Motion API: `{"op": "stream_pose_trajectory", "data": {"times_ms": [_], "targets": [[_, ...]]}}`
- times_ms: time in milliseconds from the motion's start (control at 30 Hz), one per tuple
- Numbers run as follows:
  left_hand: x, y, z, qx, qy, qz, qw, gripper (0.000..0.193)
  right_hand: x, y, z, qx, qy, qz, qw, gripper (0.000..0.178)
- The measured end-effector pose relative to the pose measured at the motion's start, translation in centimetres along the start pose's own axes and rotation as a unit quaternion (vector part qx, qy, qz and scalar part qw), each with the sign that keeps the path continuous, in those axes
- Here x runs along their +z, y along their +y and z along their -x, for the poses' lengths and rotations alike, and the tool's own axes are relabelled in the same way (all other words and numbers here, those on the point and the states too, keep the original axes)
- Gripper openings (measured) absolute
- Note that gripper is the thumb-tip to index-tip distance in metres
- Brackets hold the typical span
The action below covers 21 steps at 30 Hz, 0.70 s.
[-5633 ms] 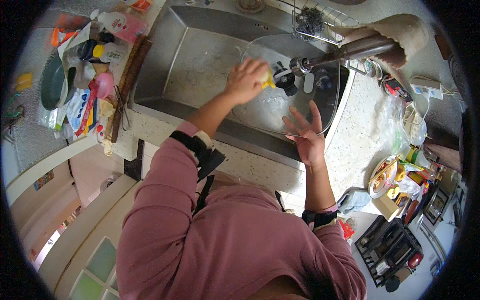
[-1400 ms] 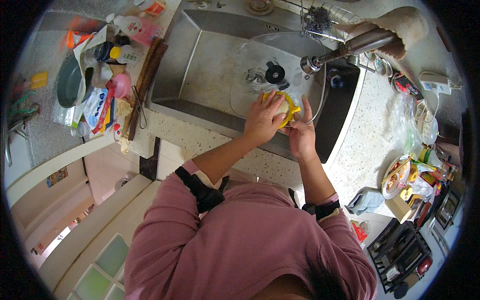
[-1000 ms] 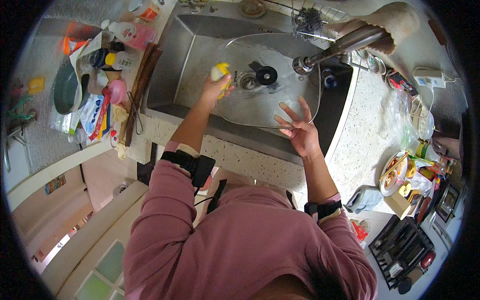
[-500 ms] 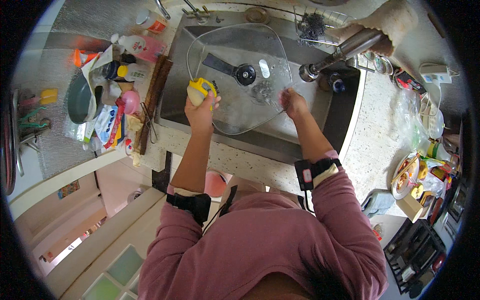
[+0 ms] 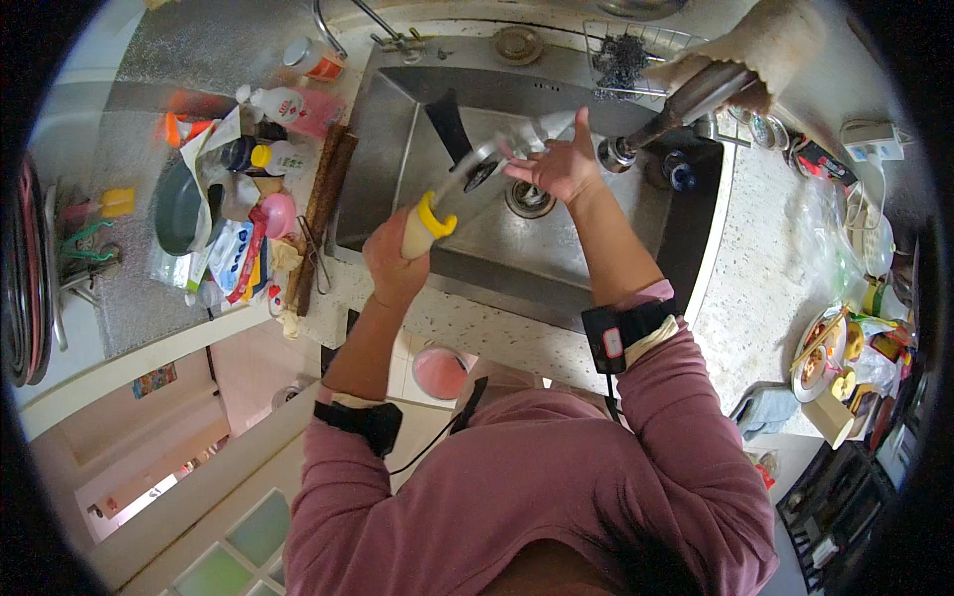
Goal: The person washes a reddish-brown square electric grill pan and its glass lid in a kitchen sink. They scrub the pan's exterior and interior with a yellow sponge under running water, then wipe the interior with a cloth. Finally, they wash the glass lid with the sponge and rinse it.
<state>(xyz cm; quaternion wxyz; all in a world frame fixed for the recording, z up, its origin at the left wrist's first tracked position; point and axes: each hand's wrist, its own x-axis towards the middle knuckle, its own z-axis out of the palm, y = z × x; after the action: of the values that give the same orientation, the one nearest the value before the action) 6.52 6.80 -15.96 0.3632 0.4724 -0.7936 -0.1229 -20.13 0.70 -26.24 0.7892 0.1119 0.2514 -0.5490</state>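
A clear glass lid (image 5: 475, 177) with a black bar handle (image 5: 447, 126) is tilted nearly edge-on above the steel sink (image 5: 402, 164), blurred by motion. My left hand (image 5: 390, 260) is closed round a cream-and-yellow piece (image 5: 422, 230) at the lid's near left edge; what kind of thing it is I cannot make out. My right hand (image 5: 562, 167) has its fingers spread and thumb raised beside the lid's far right edge. Whether its fingertips touch the glass is not clear. Below the lid, the round drain (image 5: 530, 197) shows in the sink bottom.
A wall-side tap (image 5: 618, 151) reaches over the sink's right side. A wire rack (image 5: 636, 60) with a dark scouring pad stands behind. Bottles (image 5: 293, 107) and packets crowd the left counter. On the right counter are plastic bags (image 5: 830, 214) and a plate of food (image 5: 817, 348).
The lid has turned from lying broad and flat to nearly edge-on. My right hand has let go of its right rim, moved up and left, and opened. My left hand has dropped slightly.
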Motion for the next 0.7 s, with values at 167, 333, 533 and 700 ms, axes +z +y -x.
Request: {"op": "stream_pose_trajectory", "data": {"times_ms": [167, 333, 533, 700], "targets": [[-1.4, -2.1, -0.8, 0.166, -0.115, -0.016, 0.979, 0.043, -1.4, -0.5, 1.9, -0.003, 0.014, -0.063, 0.998, 0.071], [-1.5, -4.5, -1.6, 0.233, -0.157, -0.018, 0.96, 0.048, -2.2, 0.8, 5.8, 0.019, -0.169, -0.07, 0.983, 0.086], [0.2, -3.4, -0.6, 0.14, -0.264, -0.003, 0.954, 0.064, -1.9, 1.6, 9.4, -0.045, -0.162, 0.001, 0.986, 0.072], [2.8, 0.6, -0.4, 0.131, -0.372, 0.058, 0.917, 0.071, -2.2, 1.7, 11.2, -0.09, -0.116, 0.062, 0.987, 0.081]]}}
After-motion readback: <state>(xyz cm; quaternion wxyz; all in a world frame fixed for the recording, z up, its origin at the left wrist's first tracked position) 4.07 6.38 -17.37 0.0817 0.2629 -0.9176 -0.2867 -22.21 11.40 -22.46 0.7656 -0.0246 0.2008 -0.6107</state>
